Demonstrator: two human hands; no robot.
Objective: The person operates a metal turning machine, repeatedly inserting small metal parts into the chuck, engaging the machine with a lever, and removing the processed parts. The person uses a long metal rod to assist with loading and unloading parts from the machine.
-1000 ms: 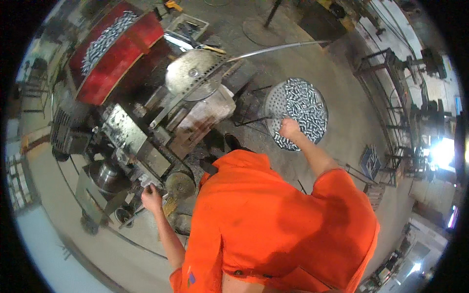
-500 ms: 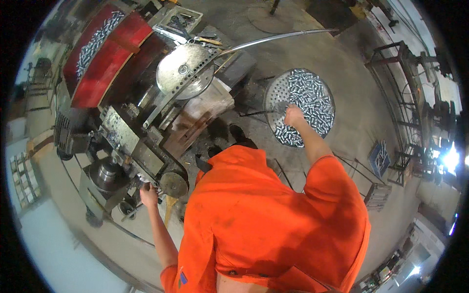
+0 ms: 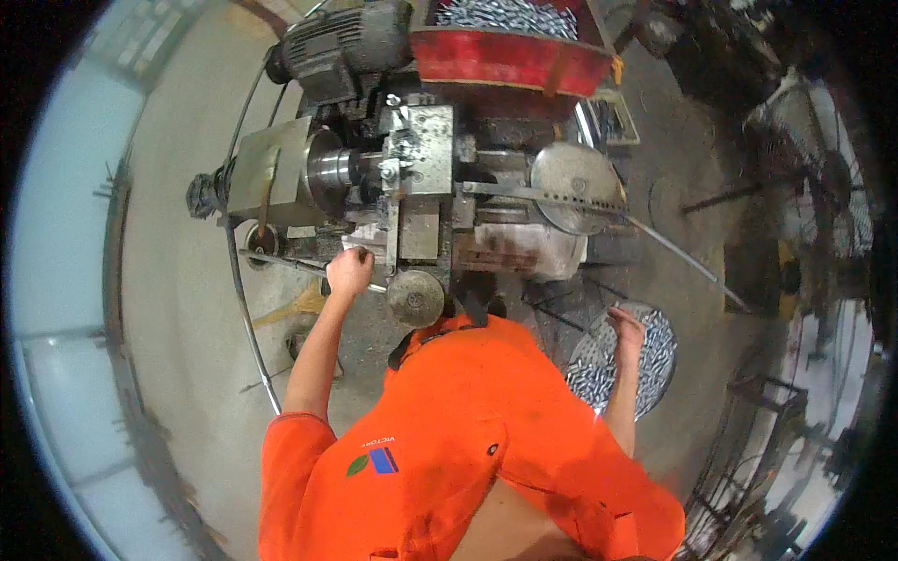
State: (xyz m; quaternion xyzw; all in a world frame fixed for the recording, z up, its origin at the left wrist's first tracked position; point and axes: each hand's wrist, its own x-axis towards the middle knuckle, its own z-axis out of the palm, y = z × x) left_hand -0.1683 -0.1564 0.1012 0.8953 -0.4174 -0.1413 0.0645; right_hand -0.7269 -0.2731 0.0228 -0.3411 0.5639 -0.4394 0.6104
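I take the round perforated metal basket (image 3: 625, 366) heaped with small silvery metal pieces (image 3: 655, 341) as the thing in hand. It sits low on the floor to my right side, and my right hand (image 3: 625, 327) is right over its near-left rim, fingers loosely spread and pointing down into the pile; I cannot tell whether they pinch a piece. The basket is round, so it has no long axis worth steering by. It lies well to the right of my left hand (image 3: 349, 272), so the right one is plainly nearer.

My left hand is closed around a thin dark metal lever (image 3: 299, 264) that runs roughly level out to the left, at the front of the grey steel machine (image 3: 412, 178). Ahead of both hands stands a round steel disc (image 3: 578, 187). Farther ahead is a red hopper (image 3: 510, 56) holding more silvery pieces.
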